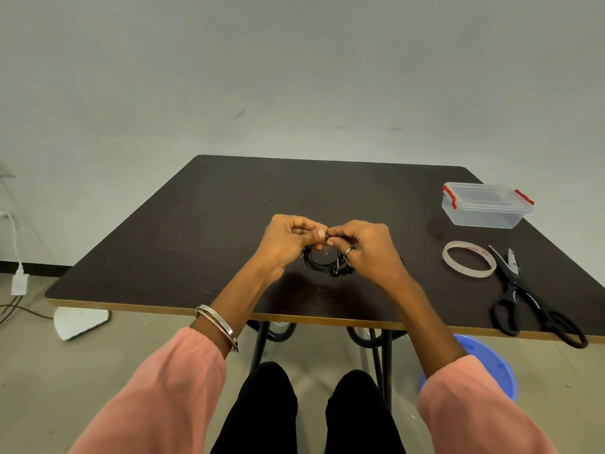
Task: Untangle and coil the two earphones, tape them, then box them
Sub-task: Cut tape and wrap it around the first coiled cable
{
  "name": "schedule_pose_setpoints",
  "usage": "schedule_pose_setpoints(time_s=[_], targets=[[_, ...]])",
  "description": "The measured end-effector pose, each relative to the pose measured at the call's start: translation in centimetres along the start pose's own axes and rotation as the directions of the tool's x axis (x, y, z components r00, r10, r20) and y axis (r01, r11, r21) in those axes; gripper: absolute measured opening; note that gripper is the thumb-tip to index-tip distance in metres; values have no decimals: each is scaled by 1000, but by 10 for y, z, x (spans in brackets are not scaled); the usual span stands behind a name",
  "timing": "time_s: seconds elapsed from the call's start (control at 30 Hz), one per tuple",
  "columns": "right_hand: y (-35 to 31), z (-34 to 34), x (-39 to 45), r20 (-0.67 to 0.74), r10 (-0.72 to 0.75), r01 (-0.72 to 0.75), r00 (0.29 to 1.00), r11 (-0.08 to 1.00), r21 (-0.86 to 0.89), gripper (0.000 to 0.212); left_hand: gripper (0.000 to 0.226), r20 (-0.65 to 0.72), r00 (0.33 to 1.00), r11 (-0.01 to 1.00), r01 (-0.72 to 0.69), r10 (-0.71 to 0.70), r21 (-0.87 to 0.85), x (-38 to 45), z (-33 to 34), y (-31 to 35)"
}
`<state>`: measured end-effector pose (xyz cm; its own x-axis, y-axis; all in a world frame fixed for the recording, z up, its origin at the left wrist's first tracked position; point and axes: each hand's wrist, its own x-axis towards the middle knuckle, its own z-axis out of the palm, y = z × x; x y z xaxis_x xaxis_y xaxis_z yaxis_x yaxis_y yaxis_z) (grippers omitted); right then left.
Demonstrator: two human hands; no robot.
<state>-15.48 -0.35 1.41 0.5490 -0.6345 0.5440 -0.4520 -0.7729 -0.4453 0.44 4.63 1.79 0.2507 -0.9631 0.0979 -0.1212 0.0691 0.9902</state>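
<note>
While two hands (288, 244) pinch one coil (319, 265), one box (484, 204)

Even, soft indoor light, moderately bright. Faint sheen on dark brown laminate table (229, 224) toward 12 o'clock. Soft shadow beneath hands. Wide-angle bowing at edges; pink sleeves (170, 388) at 6 o'clock slightly blurred.

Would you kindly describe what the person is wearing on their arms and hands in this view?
Both arms wear loose salmon-pink sleeves, the left sleeve and right sleeve pushed up to mid-forearm. The left wrist carries several thin silver bangles. The left hand is bare of jewellery as far as can be seen. The right hand has a silver ring on one of its fingers.
</note>
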Motion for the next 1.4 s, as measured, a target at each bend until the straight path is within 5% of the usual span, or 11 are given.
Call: schedule_pose_setpoints(time_s=[0.13, 0.3, 0.43, 0.67, 0.87, 1.1, 1.23, 1.4], targets=[[7, 2, 3, 151, -29, 58, 988, 980, -192, 16, 16, -2, 994, 964, -105, 109, 245, 1, 2, -2], [14, 15, -2, 12, -172, 160, 985, 885, -437, 32, 11, 18, 978, 895, -197, 207, 400, -2, 12, 0], [15, 19, -8, -78, -284, 189, 956, 795, -577, 31, 8, -28, 993, 936, -96, 112, 338, 0, 19, -3], [22, 27, -19, -225, -353, 152, 908, 779, -608, 15, 12, -65, 994, 995, 90, -93, -47, 0, 24, -3], [18, 25, -28, -316, -218, 67, 923, 902, -426, 30, 24, -88, 982, 938, 133, -170, -320, -4, 30, -3], [8, 18, -30, -335, 45, -77, 941, 994, -81, 34, 31, -80, 978, 918, 153, -195, -366, -6, 33, -5], [5, 14, -27, -236, 314, -249, 920, 931, 267, 32, 34, -82, 983, 930, 126, -164, -346, -7, 31, -5], [1, 9, -24, -128, 453, -341, 882, 802, 490, 15, 34, -77, 986, 923, 109, -147, -368, -9, 35, -5]])
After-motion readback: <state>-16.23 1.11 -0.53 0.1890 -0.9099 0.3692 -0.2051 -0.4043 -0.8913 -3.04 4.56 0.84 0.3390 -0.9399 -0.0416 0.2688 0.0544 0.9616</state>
